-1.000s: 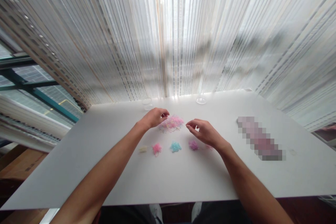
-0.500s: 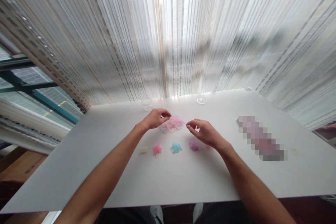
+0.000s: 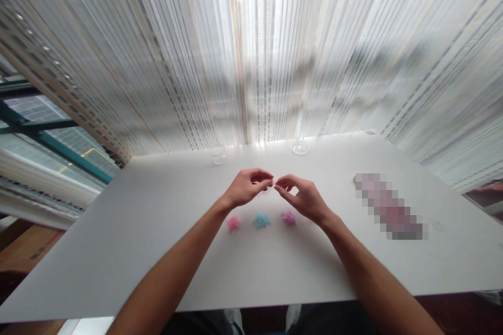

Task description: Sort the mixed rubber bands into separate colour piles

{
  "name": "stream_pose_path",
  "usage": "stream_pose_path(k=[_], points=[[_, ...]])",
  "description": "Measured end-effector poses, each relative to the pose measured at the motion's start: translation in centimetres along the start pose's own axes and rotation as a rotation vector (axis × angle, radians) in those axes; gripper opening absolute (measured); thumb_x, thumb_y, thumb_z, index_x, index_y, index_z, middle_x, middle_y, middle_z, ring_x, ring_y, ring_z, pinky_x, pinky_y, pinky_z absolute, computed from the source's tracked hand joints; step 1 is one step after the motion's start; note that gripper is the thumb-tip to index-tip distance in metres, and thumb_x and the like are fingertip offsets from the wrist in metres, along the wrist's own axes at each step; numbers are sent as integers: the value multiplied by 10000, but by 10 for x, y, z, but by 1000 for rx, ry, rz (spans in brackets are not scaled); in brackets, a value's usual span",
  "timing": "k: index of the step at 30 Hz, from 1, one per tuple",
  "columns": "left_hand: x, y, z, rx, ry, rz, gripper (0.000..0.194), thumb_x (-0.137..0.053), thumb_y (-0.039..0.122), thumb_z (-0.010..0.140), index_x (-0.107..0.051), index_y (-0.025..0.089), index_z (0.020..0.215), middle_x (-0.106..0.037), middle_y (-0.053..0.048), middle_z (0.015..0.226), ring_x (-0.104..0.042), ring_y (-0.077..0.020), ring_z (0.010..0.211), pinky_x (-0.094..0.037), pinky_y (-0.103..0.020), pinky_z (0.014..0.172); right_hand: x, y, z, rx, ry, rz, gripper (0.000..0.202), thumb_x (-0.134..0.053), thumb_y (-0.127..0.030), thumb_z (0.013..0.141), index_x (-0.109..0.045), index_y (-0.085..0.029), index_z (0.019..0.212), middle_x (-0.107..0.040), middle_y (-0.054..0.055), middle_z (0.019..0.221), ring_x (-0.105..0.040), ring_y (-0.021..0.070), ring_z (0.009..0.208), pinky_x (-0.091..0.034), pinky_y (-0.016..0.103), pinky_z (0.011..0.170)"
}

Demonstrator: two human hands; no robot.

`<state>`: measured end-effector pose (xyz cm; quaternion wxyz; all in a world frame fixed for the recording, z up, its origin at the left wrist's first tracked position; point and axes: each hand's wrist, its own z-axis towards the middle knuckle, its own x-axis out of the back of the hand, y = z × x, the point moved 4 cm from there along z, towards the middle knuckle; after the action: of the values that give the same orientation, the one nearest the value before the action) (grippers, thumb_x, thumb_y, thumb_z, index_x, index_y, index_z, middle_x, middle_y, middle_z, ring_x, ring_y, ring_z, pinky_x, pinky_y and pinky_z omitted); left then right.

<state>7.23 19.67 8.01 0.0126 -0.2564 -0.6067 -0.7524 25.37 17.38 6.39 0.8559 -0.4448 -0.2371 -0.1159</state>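
My left hand (image 3: 250, 187) is closed, thumb and fingertips pinched on a few pale strands that look like tiny rubber bands (image 3: 265, 190). Almost touching it, my right hand (image 3: 301, 196) also pinches thumb against fingers; what lies in its tips is too small to make out. Most of the mixed heap is hidden by my left hand. Nearer to me lie three small piles in a row: a pink pile (image 3: 233, 224), a light blue pile (image 3: 261, 220) and a purple pile (image 3: 288, 217).
The white table (image 3: 129, 241) reaches to a striped sheer curtain (image 3: 196, 52). Two clear round dishes, a left dish (image 3: 218, 156) and a right dish (image 3: 299, 149), stand at its back edge. A blurred-out object (image 3: 389, 207) lies at right. A cardboard box (image 3: 31, 251) is at lower left.
My left hand has moved right, over the mixed heap, and its fingertips now come close to the right ones. The pale yellow pile has gone behind my left forearm.
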Motion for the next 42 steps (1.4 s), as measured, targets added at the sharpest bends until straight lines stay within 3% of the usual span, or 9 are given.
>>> stream_pose_path(k=[7,12,18,22,27,33,42], points=[[-1,-4,-28,8,92,-90,212,-732,334,893,-772,147,985,-808,-90,975,-774,-213,864,-661,-348,815,-8,-11,-3,46,-66,28,137,-619,-325,960,-705,-229,913,-756,36,830,-699,179,742,-606,320,730],[0,-8,-62,35,158,-102,229,-746,383,887,-763,172,973,-808,-76,956,-781,-226,899,-662,-361,860,-13,-25,-7,42,-131,44,122,-629,-301,942,-693,-221,876,-747,25,796,-684,167,721,-594,294,707],[-14,-15,-123,45,183,-82,139,-717,347,920,-767,221,954,-801,-48,947,-781,-204,845,-665,-312,792,-21,-53,-52,-70,-207,46,68,-635,-221,924,-691,-241,891,-722,9,800,-654,161,727,-555,264,685],[-21,-26,-148,9,177,66,110,-676,323,949,-756,258,985,-795,-28,934,-755,-188,795,-645,-301,748,-38,-53,-87,-167,-214,36,81,-615,-226,938,-673,-237,881,-718,8,803,-646,165,710,-543,271,670],[-26,-37,-158,-49,107,270,92,-634,283,976,-724,273,993,-795,-24,941,-732,-191,745,-617,-312,760,-56,-45,-105,-191,-147,-57,104,-594,-208,938,-680,-229,883,-686,31,811,-664,196,745,-543,305,676],[-28,-36,-161,-137,115,368,87,-625,267,990,-694,265,1044,-781,-32,968,-734,-201,777,-608,-311,774,-60,-43,-107,-166,-123,-83,117,-588,-209,966,-687,-228,905,-674,37,828,-665,200,773,-550,318,713],[-28,-35,-168,-197,130,377,301,-705,162,914,-652,245,1198,-737,-32,1076,-678,-162,735,-619,-297,770,-62,-44,-109,-122,-135,-82,125,-589,-181,979,-705,-228,979,-681,55,924,-670,205,866,-554,324,778]])
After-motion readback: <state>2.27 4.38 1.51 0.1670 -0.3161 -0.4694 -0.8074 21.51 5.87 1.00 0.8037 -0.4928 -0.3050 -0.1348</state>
